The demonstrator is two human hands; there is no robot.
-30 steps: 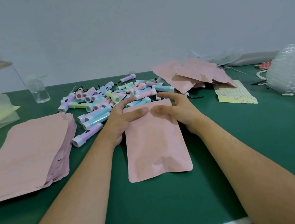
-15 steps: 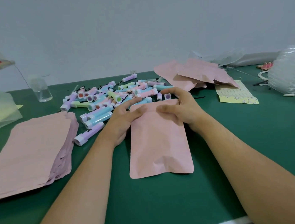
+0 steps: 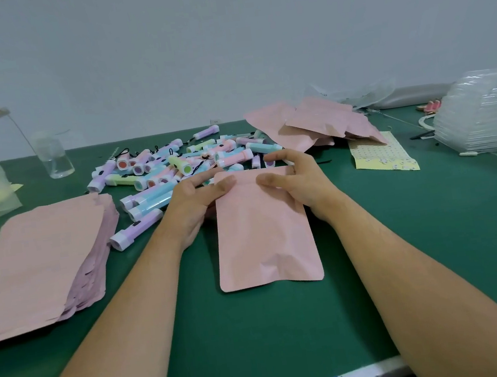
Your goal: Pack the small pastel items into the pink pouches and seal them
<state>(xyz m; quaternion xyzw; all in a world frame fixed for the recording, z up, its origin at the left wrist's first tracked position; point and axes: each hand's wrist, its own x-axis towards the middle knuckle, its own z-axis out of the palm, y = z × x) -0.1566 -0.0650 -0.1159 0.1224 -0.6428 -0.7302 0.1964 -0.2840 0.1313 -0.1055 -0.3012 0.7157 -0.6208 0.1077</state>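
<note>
The left hand [image 3: 194, 199] and right hand [image 3: 301, 178] pinch the pouch [image 3: 265, 233] at its far edge. Uneven pressing could leave the seal gaping, or nudge torches [image 3: 148, 197] just beyond it.

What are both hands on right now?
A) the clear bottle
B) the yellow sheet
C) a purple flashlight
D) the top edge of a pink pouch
D: the left hand and right hand both pinch the top edge of the pink pouch.

Thumbs [image 3: 224, 183] partly cover pouch [image 3: 265, 233] top; pouch stack [image 3: 31, 262] cut off left.
</note>
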